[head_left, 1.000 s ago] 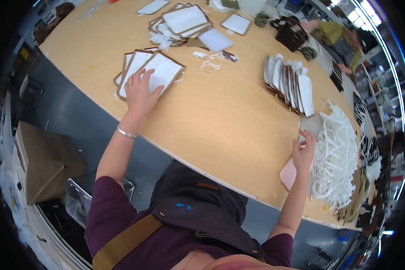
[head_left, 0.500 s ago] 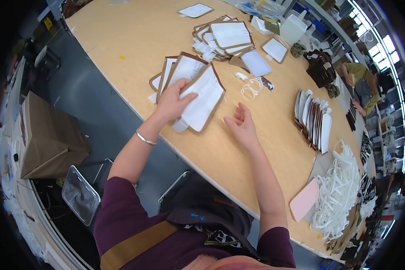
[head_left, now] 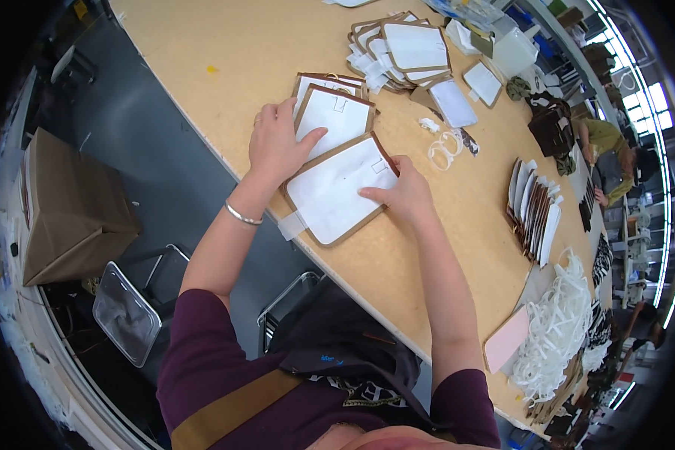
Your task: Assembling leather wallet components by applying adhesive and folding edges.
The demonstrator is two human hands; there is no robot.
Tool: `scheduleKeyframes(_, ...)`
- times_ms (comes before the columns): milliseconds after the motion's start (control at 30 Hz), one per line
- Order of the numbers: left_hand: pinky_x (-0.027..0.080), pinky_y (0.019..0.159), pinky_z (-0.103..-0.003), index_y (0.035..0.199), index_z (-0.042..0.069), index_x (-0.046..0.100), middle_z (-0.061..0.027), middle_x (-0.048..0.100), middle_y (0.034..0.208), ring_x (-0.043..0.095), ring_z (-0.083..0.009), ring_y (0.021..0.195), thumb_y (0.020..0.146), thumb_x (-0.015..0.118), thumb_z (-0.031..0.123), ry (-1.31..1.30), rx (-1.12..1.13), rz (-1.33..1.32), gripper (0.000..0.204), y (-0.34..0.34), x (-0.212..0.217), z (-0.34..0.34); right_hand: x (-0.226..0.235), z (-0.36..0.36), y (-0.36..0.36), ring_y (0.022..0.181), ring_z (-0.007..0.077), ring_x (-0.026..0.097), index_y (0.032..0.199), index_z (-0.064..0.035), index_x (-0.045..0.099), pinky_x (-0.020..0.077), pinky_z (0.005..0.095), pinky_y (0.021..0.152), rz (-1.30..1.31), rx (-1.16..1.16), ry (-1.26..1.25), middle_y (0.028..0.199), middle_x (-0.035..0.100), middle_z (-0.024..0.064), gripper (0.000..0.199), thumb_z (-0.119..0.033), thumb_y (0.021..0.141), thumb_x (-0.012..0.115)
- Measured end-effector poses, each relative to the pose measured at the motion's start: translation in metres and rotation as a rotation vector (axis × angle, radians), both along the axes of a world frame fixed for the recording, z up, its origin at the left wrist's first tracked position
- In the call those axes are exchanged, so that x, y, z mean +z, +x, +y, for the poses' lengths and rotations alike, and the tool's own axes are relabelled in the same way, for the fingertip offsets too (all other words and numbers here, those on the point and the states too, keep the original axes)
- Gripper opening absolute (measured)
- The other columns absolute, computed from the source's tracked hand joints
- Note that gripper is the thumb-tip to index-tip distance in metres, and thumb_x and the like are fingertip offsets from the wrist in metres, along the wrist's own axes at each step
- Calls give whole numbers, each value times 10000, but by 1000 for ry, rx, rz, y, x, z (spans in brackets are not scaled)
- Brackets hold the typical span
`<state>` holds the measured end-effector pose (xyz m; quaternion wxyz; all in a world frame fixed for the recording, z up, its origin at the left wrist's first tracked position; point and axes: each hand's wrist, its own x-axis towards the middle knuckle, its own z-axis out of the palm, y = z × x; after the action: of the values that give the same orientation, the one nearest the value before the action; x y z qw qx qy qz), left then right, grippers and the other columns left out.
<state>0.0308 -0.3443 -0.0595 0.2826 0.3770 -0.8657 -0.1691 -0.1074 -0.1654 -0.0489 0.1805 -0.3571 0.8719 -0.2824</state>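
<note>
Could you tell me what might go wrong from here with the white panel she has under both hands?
1. The white panel lies near the table edge, its tab overhanging; a pull might slide it off.
2. The left hand also rests on the small stack behind it, which could shift out of line.
3. The right hand works close to the white rings and might knock them.

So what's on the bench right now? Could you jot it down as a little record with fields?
surface: wooden table
left hand: flat on the nearest white brown-edged panel
right hand: fingers on that panel's right edge
next panel: lies beyond it
stack of panels: farther back
white cords: heaped at the table's right end
</note>
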Motion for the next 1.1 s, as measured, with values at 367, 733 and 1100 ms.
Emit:
scheduleKeyframes(367,459,690,-356,887,53,579,-97,587,910,580,-245,816,736,701,163,360,-202,111,223,-6,7,5,29,10,-29,788,100,549,731,-76,524,440,267,705,-47,328,-400,976,614,43,314,-91,599,809)
scheduleKeyframes(733,398,585,-229,827,11,592,-51,567,686,496,-113,633,866,584,168,779,-652,394,162,-9,-3,-7,46,-35,-20,727,108,504,897,-87,454,438,253,676,104,248,-218,830,567,17,500,-117,569,829)
scheduleKeyframes(1100,472,723,-335,970,59,637,-80,635,886,598,-231,848,778,681,288,655,-588,290,303,-17,-5,-14,55,-46,-31,799,136,526,772,-66,561,430,259,770,558,570,-365,821,573,7,337,-80,554,817)
